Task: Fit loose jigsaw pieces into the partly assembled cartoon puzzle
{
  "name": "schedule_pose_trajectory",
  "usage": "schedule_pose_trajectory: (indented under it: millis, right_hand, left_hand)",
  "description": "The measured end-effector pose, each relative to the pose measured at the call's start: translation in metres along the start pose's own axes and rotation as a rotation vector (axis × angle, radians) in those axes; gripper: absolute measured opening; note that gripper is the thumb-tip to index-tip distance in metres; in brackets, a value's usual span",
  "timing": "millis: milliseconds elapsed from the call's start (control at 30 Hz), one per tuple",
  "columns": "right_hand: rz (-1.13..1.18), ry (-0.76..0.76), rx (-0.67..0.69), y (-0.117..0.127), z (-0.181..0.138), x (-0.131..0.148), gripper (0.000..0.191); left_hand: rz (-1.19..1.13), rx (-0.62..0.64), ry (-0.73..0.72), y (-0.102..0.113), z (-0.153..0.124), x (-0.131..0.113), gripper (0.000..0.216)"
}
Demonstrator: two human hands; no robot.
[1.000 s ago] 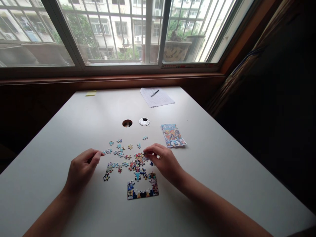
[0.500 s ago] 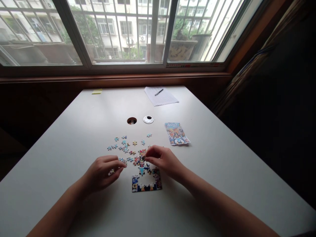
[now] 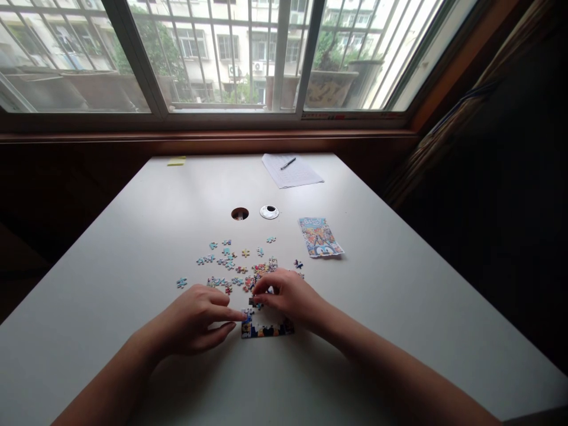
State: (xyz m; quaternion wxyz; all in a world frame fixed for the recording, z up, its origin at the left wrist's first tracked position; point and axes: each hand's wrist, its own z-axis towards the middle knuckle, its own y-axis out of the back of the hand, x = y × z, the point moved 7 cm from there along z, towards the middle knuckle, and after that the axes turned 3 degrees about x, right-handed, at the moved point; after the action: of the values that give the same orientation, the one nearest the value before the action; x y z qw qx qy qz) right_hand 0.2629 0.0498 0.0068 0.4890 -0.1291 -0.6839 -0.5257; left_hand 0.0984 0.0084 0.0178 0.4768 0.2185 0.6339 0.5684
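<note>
A partly assembled colourful jigsaw frame (image 3: pixel 267 329) lies on the white table (image 3: pixel 133 236) in front of me. My right hand (image 3: pixel 290 299) rests just above it, fingertips pinching a small puzzle piece (image 3: pixel 255 302) at the frame's upper left. My left hand (image 3: pixel 199 319) lies left of the frame, its index finger stretched out and touching the frame's left edge. Several loose pieces (image 3: pixel 231 260) are scattered beyond both hands.
A printed reference picture (image 3: pixel 320 236) lies to the right of the pieces. Farther back are a cable hole (image 3: pixel 240 213), its white cap (image 3: pixel 269 212), a paper sheet (image 3: pixel 293 171) with a pen (image 3: pixel 288 163), and a yellow sticky pad (image 3: pixel 176 160). A window spans the far wall.
Both hands have drawn nearer to me, down to the assembled frame. My left hand moved right from the loose pieces and now touches the frame's edge; my right hand brought a piece down.
</note>
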Motion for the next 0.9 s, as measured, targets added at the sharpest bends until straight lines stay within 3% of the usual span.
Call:
schedule_pose_trajectory:
  millis: [300,900]
  right_hand:
    - [-0.111,0.042,0.007,-0.007,-0.001,0.004,0.007]
    - [-0.129,0.121,-0.053,-0.015,0.003,0.008,0.009]
  left_hand:
    - [0.066,0.065,0.021,-0.002,0.002,-0.003,0.033]
    - [0.075,0.074,0.027,-0.002,0.001,-0.003,0.035]
